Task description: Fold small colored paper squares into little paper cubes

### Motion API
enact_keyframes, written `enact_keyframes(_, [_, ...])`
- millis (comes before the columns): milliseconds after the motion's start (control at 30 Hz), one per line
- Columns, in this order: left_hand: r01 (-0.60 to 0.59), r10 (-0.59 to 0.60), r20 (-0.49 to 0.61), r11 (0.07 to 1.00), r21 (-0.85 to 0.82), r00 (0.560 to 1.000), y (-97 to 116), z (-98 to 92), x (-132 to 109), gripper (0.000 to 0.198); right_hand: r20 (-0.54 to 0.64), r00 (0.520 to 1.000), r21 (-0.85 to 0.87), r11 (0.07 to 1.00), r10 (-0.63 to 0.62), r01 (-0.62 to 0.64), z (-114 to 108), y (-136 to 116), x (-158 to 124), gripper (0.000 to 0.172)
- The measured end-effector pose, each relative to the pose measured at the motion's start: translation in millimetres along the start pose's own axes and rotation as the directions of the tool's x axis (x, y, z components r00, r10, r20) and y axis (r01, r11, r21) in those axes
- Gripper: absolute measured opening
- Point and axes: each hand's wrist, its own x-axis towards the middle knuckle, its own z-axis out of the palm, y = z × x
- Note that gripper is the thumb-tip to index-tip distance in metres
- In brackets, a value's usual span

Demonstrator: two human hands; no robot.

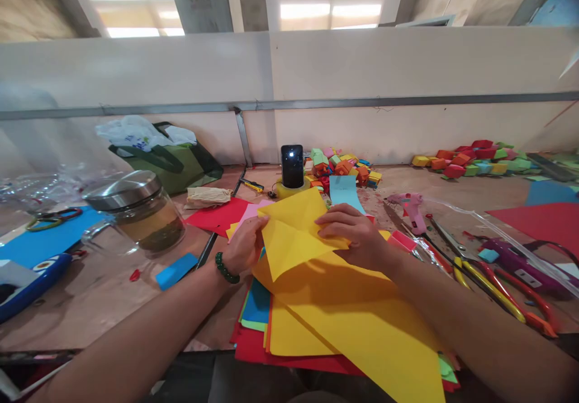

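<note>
A creased sheet of yellow paper (pixel 292 237) is raised between my two hands, its fold lines crossing near the middle. My left hand (pixel 245 243), with a dark beaded bracelet at the wrist, pinches its left edge. On the opposite side, my right hand (pixel 355 231) grips the right edge with curled fingers; the thumb is mostly hidden. Beneath them lies a stack of coloured paper (pixel 307 336), orange-yellow on top, with red, blue and green edges showing below.
A glass mug of tea (pixel 151 228), a blue paper piece (pixel 176 271) and a green bag (pixel 181 165) are left. A phone (pixel 292 166) stands behind, beside folded paper blocks (pixel 346 168). Rightward lie a pink glue gun (pixel 411 210), scissors (pixel 446 234) and a purple tool (pixel 520 264).
</note>
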Motion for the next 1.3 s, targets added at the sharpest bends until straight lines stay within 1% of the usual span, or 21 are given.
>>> enact_keyframes(33, [0.016, -0.017, -0.008, 1.0, -0.017, 1.0, 2, 0.1, 0, 0.028, -0.009, 1.0, 0.023, 1.0, 0.012, -0.012, 1, 0, 0, 0.01])
enact_keyframes(100, [0.047, -0.047, 0.01, 0.998, -0.041, 0.999, 5, 1.8, -2, 0.028, -0.024, 0.999, 0.05, 0.998, 0.035, -0.034, 2, 0, 0, 0.012])
enact_keyframes(200, [0.072, -0.067, 0.078, 0.995, -0.062, 0.995, 9, 7.5, -7, 0.029, -0.028, 0.999, 0.088, 0.995, 0.044, -0.041, 3, -1, 0, 0.01])
enact_keyframes(267, [0.066, -0.057, 0.123, 0.996, -0.068, 0.991, 12, 11.4, -11, 0.032, -0.029, 0.997, 0.128, 0.989, 0.074, -0.07, 4, -2, 1, 0.008])
enact_keyframes(333, [0.04, -0.031, 0.152, 0.998, -0.054, 0.988, 14, 13.9, -13, 0.035, -0.04, 0.982, 0.191, 0.966, 0.184, -0.174, 5, -3, 1, 0.009])
enact_keyframes(367, [0.02, -0.015, 0.15, 0.999, -0.037, 0.989, 14, 14.5, -13, 0.035, -0.049, 0.961, 0.238, 0.938, 0.271, -0.252, 5, -4, 1, 0.011])
enact_keyframes(400, [0.002, 0.0, 0.141, 1.0, -0.015, 0.99, 14, 14.7, -13, 0.035, -0.049, 0.93, 0.294, 0.895, 0.365, -0.336, 5, -5, 2, 0.015])
enact_keyframes(467, [-0.013, 0.009, 0.137, 1.0, 0.024, 0.991, 13, 14.8, -14, 0.034, -0.011, 0.845, 0.421, 0.769, 0.535, -0.481, 7, -7, 3, 0.024])
enact_keyframes(533, [0.0, -0.008, 0.176, 0.999, 0.049, 0.984, 11, 15.3, -16, 0.034, 0.099, 0.759, 0.529, 0.612, 0.644, -0.588, 9, -9, 4, 0.031])
enact_keyframes(600, [0.016, -0.03, 0.219, 0.998, 0.067, 0.975, 10, 16.1, -18, 0.034, 0.199, 0.678, 0.591, 0.465, 0.708, -0.66, 12, -8, 4, 0.036])
enact_keyframes(667, [-0.009, -0.01, 0.194, 0.995, 0.096, 0.981, 8, 16.3, -19, 0.032, 0.225, 0.595, 0.633, 0.349, 0.772, -0.691, 15, -7, 4, 0.037])
enact_keyframes(733, [-0.058, 0.043, 0.148, 0.993, 0.102, 0.988, 7, 15.5, -19, 0.032, 0.234, 0.511, 0.68, 0.237, 0.827, -0.694, 17, -6, 5, 0.038])
enact_keyframes(800, [-0.085, 0.071, 0.152, 0.993, 0.087, 0.986, 6, 13.6, -18, 0.032, 0.303, 0.441, 0.718, 0.102, 0.845, -0.688, 16, -7, 7, 0.038])
enact_keyframes(867, [-0.069, 0.052, 0.192, 0.994, 0.082, 0.98, 5, 11.8, -17, 0.035, 0.394, 0.402, 0.735, -0.02, 0.827, -0.678, 14, -9, 10, 0.038])
enact_keyframes(933, [-0.047, 0.027, 0.214, 0.995, 0.093, 0.976, 4, 10.8, -16, 0.038, 0.445, 0.383, 0.742, -0.093, 0.809, -0.664, 13, -11, 13, 0.038])
enact_keyframes(1000, [-0.041, 0.027, 0.216, 0.997, 0.062, 0.976, 5, 11.0, -16, 0.044, 0.433, 0.367, 0.755, -0.109, 0.823, -0.647, 13, -12, 14, 0.038])
enact_keyframes(1033, [-0.046, 0.039, 0.216, 0.999, 0.028, 0.976, 6, 11.6, -17, 0.049, 0.402, 0.36, 0.761, -0.089, 0.842, -0.642, 14, -12, 14, 0.038])
enact_keyframes(1100, [-0.061, 0.065, 0.223, 0.998, -0.024, 0.973, 9, 13.5, -18, 0.063, 0.308, 0.356, 0.761, -0.004, 0.882, -0.649, 16, -12, 13, 0.034])
enact_keyframes(1200, [-0.092, 0.091, 0.269, 0.996, -0.008, 0.959, 12, 18.3, -21, 0.08, 0.18, 0.374, 0.721, 0.137, 0.91, -0.68, 20, -12, 10, 0.032])
enact_keyframes(1267, [-0.114, 0.099, 0.264, 0.993, 0.043, 0.959, 12, 22.4, -23, 0.083, 0.126, 0.398, 0.69, 0.208, 0.909, -0.693, 23, -13, 9, 0.034])
enact_keyframes(1300, [-0.121, 0.102, 0.234, 0.99, 0.069, 0.967, 12, 24.4, -24, 0.08, 0.111, 0.416, 0.679, 0.237, 0.902, -0.695, 24, -14, 8, 0.035])
